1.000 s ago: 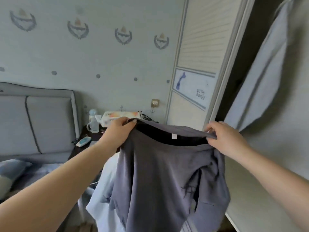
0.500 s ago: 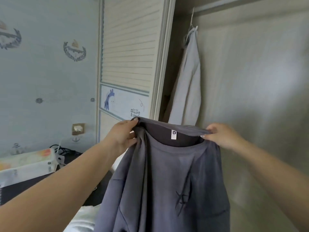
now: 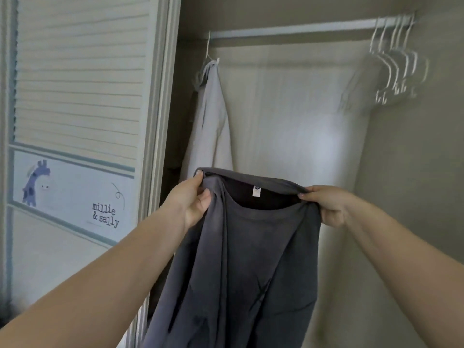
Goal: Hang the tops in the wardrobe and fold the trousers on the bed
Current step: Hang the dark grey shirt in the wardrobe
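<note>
Before open wardrobe (image 3: pixel 288 109), soft grey top (image 3: pixel 241 259), both hands pinching collar

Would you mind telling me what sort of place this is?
Probably a child's bedroom, facing an open wardrobe: a rail with empty hangers, one hung pale top, and a giraffe picture on the door.

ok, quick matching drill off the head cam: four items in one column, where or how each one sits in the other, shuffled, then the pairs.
Items
1. grey top
2. pale garment
3. empty white hangers
4. giraffe picture

Place or state
A. bunched at the right end of the rail
B. on the sliding door, lower panel
C. held up by its neckline between left hand and right hand
D. hanging at the left end of the rail

Pairs: 1-C, 2-D, 3-A, 4-B
</note>
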`<state>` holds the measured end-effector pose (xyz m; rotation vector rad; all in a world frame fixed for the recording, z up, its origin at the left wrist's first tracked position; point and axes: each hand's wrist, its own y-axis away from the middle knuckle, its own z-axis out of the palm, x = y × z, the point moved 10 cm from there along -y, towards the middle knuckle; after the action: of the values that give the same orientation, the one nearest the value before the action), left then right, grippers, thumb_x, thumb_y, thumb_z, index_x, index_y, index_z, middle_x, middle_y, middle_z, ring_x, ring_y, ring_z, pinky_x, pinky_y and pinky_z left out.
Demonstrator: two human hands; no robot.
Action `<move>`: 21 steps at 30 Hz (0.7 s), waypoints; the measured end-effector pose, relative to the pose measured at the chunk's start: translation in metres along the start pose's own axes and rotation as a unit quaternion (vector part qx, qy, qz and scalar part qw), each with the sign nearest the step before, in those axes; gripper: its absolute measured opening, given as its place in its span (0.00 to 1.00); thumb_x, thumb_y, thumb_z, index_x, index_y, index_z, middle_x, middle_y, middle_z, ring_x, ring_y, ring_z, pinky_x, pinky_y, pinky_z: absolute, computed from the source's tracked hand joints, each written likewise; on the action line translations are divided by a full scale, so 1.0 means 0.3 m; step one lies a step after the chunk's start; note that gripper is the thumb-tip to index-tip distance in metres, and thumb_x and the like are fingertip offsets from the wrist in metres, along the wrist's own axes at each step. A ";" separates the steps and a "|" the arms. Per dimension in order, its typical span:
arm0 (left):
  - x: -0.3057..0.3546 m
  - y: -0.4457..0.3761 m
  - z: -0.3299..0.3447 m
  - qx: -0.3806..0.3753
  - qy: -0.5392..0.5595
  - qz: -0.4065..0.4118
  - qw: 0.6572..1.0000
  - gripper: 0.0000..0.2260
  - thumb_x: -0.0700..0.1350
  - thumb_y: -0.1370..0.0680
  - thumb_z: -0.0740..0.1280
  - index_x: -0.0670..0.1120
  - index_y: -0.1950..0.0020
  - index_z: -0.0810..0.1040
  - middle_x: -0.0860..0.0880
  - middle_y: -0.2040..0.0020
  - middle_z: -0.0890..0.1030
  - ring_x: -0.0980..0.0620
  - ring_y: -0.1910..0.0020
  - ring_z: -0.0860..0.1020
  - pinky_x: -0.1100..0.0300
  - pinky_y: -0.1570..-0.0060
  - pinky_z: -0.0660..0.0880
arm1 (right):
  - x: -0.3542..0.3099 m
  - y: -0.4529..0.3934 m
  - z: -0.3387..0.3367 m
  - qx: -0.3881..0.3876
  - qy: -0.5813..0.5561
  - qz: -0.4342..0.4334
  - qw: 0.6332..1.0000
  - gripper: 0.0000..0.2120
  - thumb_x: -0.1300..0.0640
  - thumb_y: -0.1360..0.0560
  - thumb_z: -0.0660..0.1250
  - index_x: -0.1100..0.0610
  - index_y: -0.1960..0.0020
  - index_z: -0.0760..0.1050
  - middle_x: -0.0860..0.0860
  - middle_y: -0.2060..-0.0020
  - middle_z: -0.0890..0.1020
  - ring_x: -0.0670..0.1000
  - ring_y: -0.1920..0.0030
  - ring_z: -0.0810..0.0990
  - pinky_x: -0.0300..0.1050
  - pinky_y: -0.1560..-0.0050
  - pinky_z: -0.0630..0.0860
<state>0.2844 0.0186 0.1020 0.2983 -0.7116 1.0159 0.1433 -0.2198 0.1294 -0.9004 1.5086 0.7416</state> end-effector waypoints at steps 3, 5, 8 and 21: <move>-0.028 -0.088 0.117 -0.031 0.022 -0.025 0.999 0.09 0.44 0.19 0.62 0.38 0.52 0.77 0.41 0.55 0.80 0.47 0.58 0.81 0.53 0.64 0.82 | -0.049 -0.081 -0.096 0.041 -0.022 -0.010 0.999 0.09 0.64 0.19 0.56 0.62 0.46 0.75 0.57 0.61 0.82 0.51 0.67 0.82 0.42 0.67 0.81; -0.030 -0.138 0.185 -0.045 0.018 -0.032 0.998 0.11 0.44 0.18 0.59 0.39 0.52 0.76 0.42 0.57 0.80 0.47 0.58 0.79 0.53 0.65 0.82 | -0.087 -0.125 -0.158 0.081 -0.034 -0.019 0.996 0.10 0.63 0.19 0.57 0.61 0.46 0.77 0.57 0.61 0.83 0.52 0.66 0.82 0.42 0.68 0.80; -0.026 -0.221 0.289 -0.072 -0.008 -0.028 0.997 0.13 0.43 0.18 0.53 0.40 0.51 0.75 0.42 0.57 0.79 0.45 0.56 0.79 0.51 0.62 0.78 | -0.147 -0.179 -0.238 0.132 -0.032 -0.019 0.991 0.05 0.60 0.24 0.63 0.59 0.56 0.77 0.56 0.69 0.82 0.52 0.75 0.80 0.41 0.74 0.78; 0.046 -0.490 0.651 -0.170 0.010 0.060 0.984 0.14 0.52 0.19 0.60 0.43 0.55 0.78 0.45 0.64 0.84 0.49 0.68 0.84 0.54 0.74 0.79 | -0.478 -0.340 -0.443 0.132 -0.002 -0.161 0.978 0.18 0.44 0.25 0.67 0.58 0.61 0.83 0.55 0.59 0.86 0.53 0.62 0.85 0.43 0.63 0.80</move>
<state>0.3361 -0.1524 0.2692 -0.0517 -0.8770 0.9894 0.1693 -0.3661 0.2922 -0.9090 1.3739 0.2979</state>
